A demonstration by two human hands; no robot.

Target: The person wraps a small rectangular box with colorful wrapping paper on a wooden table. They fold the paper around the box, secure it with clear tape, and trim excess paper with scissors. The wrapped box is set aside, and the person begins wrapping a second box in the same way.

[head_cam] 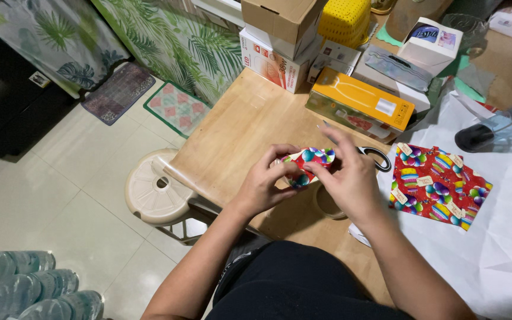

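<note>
Holding a small parcel (307,165) wrapped in red paper with coloured balloons, both hands meet above the table (238,136), near its front edge. The left hand (266,184) grips the parcel from the left, fingers curled around its side and thumb on top. The right hand (342,178) holds the right end — thumb and lower fingers pinch the paper, while the index finger points up and away, not touching anything.

Just behind the right hand lie scissors (376,156) with black handles, partly hidden. A roll of tape (326,204) sits under the right wrist, close to the front edge. To the right, on a white sheet (505,237), a flat piece of the same red paper (438,185) lies well apart from the parcel. An orange box (360,101) and other cartons stand along the back edge — a pale stool (155,189) stands on the floor by the left edge.
</note>
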